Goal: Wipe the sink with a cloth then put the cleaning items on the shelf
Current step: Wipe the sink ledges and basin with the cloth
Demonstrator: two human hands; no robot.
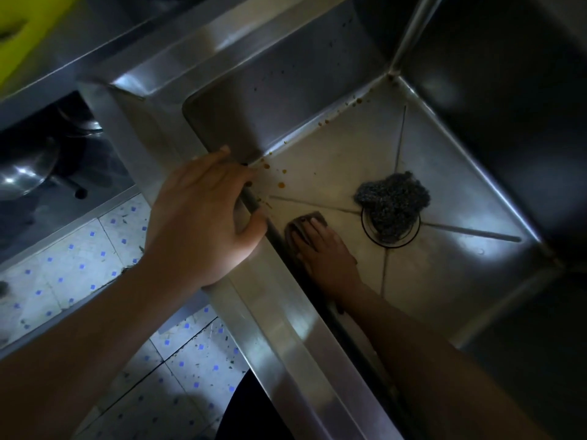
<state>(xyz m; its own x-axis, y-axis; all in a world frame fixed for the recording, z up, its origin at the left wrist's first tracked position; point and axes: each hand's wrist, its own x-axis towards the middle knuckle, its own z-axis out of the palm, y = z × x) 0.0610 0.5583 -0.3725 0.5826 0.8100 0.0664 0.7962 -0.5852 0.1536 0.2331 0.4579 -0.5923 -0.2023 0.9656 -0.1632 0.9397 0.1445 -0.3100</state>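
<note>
Down on the floor of the sink (460,198), our right grip (324,252) lies flat on a brown cloth (297,221), fingers (314,225) straight, pressing it to the steel rather than pinching it. Most of the cloth is hidden under the fingers, so we cannot tell its long axis. Our left grip (203,217) rests on the rim (286,312), fingers laid along it, thumb hooked over the inner edge. Brown spots (281,185) dot the floor just beyond the cloth, up and left of the fingertips, and trail along the seam toward the far corner. A scourer (392,201) sits on the drain (371,231), near the cloth on its right, not touching it. We judge the wipe under way: the next stroke likely runs forward and left to the spots, and the right grip, on the cloth, is the one to make it.
</note>
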